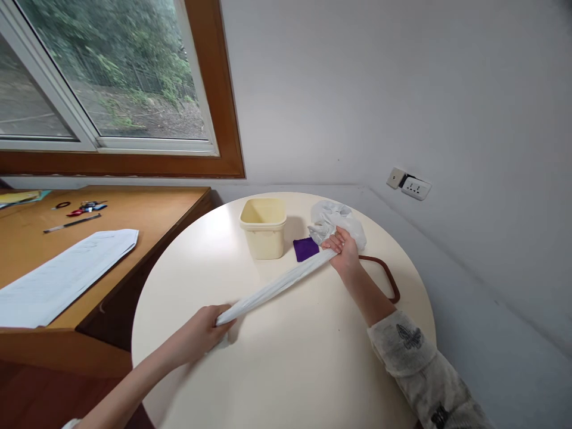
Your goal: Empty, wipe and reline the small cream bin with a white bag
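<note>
A white plastic bag (279, 285) is drawn into a long, slightly twisted strip above the round table. My left hand (206, 329) is closed around its lower end, near the table's left front. My right hand (345, 251) grips the strip farther up, its fingers wrapped round the plastic. Just beyond that hand, a crumpled bulge of white plastic (335, 217) puffs out; it seems to be part of the same bag. A cream plastic bin (264, 241) stands upright behind the strip, with its top uncovered. Between bin and right hand lies a small purple cloth (306, 249).
A brown rounded frame (392, 280) lies by my right forearm, partly hidden. The round cream table (286, 381) meets the wall, where a socket (416, 188) is mounted. On the wooden desk (165, 208) at left are papers (71, 274), a pen (71, 223) and keys (89, 206).
</note>
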Motion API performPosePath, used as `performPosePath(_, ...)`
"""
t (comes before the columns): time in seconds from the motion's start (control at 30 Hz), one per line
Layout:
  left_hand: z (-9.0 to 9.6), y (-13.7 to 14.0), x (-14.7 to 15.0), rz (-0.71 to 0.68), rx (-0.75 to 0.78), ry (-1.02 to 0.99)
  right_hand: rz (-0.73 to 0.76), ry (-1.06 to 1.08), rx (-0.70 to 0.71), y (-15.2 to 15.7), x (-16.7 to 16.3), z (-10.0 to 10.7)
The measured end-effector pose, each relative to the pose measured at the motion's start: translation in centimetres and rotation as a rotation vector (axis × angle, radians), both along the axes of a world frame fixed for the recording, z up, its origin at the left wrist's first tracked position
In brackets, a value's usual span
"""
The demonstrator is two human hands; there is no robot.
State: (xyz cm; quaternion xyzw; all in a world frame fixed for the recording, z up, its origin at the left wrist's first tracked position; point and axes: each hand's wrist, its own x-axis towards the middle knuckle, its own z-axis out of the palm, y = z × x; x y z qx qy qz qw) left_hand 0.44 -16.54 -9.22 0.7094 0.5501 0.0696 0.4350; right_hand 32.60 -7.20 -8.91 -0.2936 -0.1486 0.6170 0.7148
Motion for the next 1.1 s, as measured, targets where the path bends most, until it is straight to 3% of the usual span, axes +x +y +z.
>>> performPosePath(0.07,0.2,0.3,-1.4,0.009,0.09,0.038,-0.009,-0.009,0.017,-0.4,-0.3,0.4)
performPosePath(0.2,1.4,0.4,-2.9,0.032,0.432,0.13,-0.007,-0.028,0.058,-1.5,-1.7,1.5)
performPosePath(0.4,2.5,-0.7,2.9,-0.184,0.666,0.066,0.17,-0.014,0.176,-3.6,-5.7,4.6)
performPosePath(0.47,1.9,-0.6,4.9,-0.356,0.795,0.01,0.222,-0.001,0.216,-3.9,-6.6,5.6)
performPosePath(0.53,1.3,-0.4,6.1,-0.495,0.809,0.014,0.246,-0.019,0.244,-4.0,-6.9,6.4)
performPosePath(0.6,0.8,-0.2,6.3,-0.54,0.783,0.047,0.256,-0.076,0.262,-3.9,-6.8,6.8)
performPosePath(0.7,0.7,-0.1,5.3,-0.435,0.752,0.04,0.269,-0.186,0.28,-3.9,-6.4,7.1)
performPosePath(0.83,1.5,0.3,3.4,-0.151,0.746,-0.04,0.296,-0.308,0.349,-4.2,-6.4,6.9)
performPosePath(1.1,3.4,3.1,0.3,0.375,0.756,-0.293,0.454,-0.448,0.314,-4.4,-6.0,6.2)
